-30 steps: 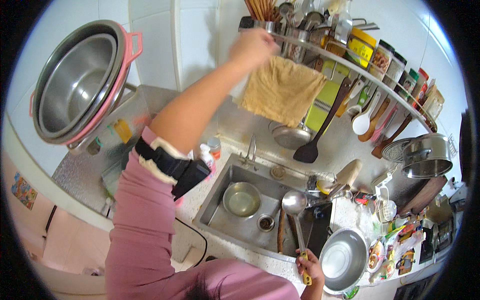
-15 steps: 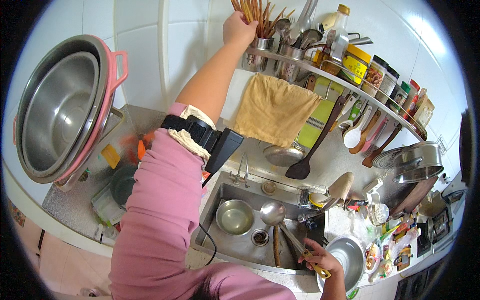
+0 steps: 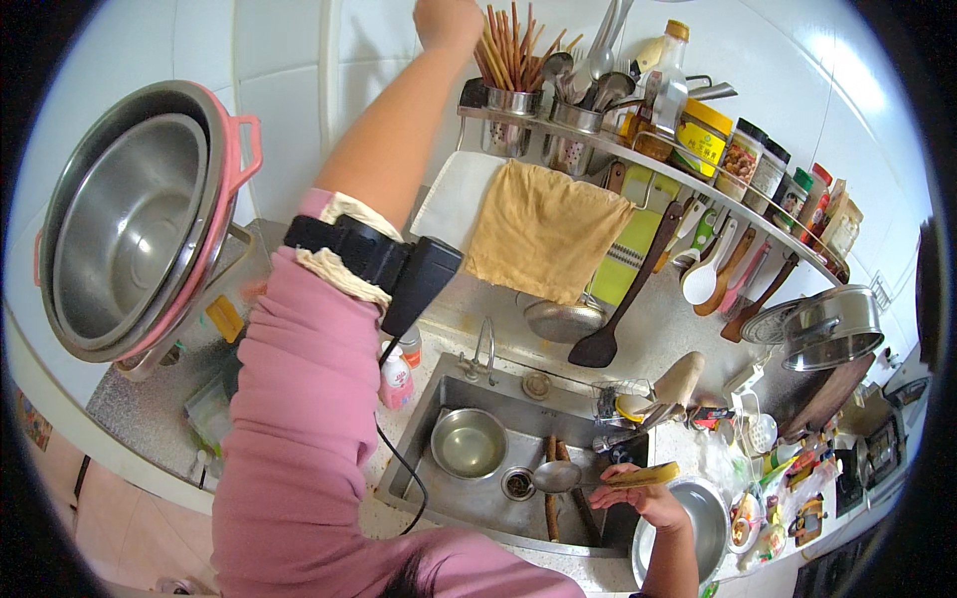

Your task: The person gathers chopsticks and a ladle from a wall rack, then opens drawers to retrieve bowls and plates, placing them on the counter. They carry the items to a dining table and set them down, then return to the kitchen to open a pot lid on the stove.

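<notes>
My left hand [image 3: 449,22] is raised at the top edge of the view, beside a perforated metal holder [image 3: 506,138] full of wooden chopsticks [image 3: 514,50]. Its fingers are cut off or turned away, so what they hold, if anything, is hidden. Low on the right, my right hand [image 3: 638,498] grips a metal ladle [image 3: 556,476] by its handle, whose end is yellowish. The ladle's bowl hangs over the sink [image 3: 449,498]. Below it, two long brown root-like sticks [image 3: 551,510] lie in the sink, close to a metal bowl [image 3: 469,444].
A curved wall shelf [image 3: 648,159] carries utensils, bottles and jars. Spatulas and a tan cloth [image 3: 543,229] hang below. Stacked basins [image 3: 130,229] stand at left. Right of the sink are a metal basin [image 3: 703,518] and clutter. A pink bottle [image 3: 396,379] stands behind the sink.
My left hand has moved up and left, away from the chopsticks. The ladle in my right hand has swung from steeply slanted to nearly level, its bowl now nearer the front of the sink.
</notes>
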The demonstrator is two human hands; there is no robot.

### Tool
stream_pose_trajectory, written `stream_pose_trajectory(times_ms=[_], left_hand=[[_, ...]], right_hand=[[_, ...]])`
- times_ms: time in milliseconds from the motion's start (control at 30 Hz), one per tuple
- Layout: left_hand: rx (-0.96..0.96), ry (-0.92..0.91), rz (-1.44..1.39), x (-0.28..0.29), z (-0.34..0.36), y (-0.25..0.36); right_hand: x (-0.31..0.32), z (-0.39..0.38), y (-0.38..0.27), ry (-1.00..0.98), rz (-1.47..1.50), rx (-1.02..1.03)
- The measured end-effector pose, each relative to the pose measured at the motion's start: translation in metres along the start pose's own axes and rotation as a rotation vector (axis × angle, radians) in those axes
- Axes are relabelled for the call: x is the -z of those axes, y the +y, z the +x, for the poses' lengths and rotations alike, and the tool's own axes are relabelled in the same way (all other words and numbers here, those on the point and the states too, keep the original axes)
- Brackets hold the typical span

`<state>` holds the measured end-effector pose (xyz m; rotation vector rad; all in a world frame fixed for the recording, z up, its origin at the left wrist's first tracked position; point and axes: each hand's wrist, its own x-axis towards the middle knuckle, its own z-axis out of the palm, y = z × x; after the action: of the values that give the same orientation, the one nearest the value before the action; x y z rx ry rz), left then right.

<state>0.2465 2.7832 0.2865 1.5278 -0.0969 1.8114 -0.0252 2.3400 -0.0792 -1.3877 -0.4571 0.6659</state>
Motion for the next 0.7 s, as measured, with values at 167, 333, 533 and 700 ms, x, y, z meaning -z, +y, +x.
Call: stream_pose_trajectory(times_ms=[167, 333, 533, 700], left_hand=[[0.017, 0.105, -0.144, 0.018, 0.018, 0.013], [0.185, -0.142, 0.087, 0.022, -0.028, -0.004], [0.430, -0.307, 0.009, 0.003, -0.056, -0.017], [0.386, -0.224, 0.008, -0.012, -0.055, -0.019]], right_hand=[[-0.013, 0.024, -0.004, 0.431, -0.552, -0.153], [-0.022, 0.055, -0.008, 0.572, -1.062, 0.357], [-0.026, 0.075, -0.011, 0.692, -0.041, 0.361], [-0.027, 0.077, -0.010, 0.750, 0.015, 0.333]])
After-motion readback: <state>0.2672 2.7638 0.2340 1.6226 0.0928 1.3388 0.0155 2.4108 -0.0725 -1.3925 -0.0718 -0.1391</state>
